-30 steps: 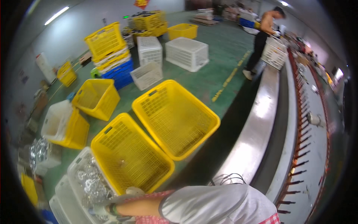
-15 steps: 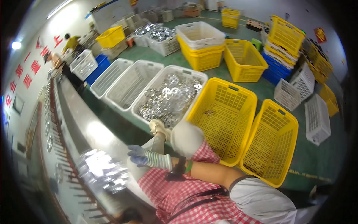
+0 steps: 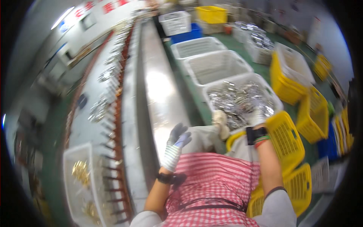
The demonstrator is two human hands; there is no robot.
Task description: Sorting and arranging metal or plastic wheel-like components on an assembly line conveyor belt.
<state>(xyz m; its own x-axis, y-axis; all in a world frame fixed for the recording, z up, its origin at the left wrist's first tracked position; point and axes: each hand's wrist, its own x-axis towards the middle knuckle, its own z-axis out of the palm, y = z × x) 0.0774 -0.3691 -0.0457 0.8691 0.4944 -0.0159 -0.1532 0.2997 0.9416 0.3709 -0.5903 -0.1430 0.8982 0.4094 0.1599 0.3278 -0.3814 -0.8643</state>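
My left hand (image 3: pixel 176 145), in a striped glove with grey-blue fingers, is raised beside the long metal bench (image 3: pixel 157 72). Its fingers are apart and nothing is in them. My right hand (image 3: pixel 258 115), in a pale glove, reaches into the near white basket (image 3: pixel 279 99). Shiny silver metal parts (image 3: pixel 230 100) are heaped in that basket, and my right fingers are among them, smeared by motion. Whether they grip a part I cannot make out.
Left of the bench runs a rack with dark pegs (image 3: pixel 115 151) and silver pieces (image 3: pixel 100 109). A white crate (image 3: pixel 77 149) with gold-coloured parts stands at lower left. Two more white baskets (image 3: pixel 219 62) lie beyond mine. Yellow baskets (image 3: pixel 285 140) crowd my right side.
The view has swung left. My right hand has gone from over my lap to the basket of metal parts. The bright silver pile by my left hand no longer shows there.
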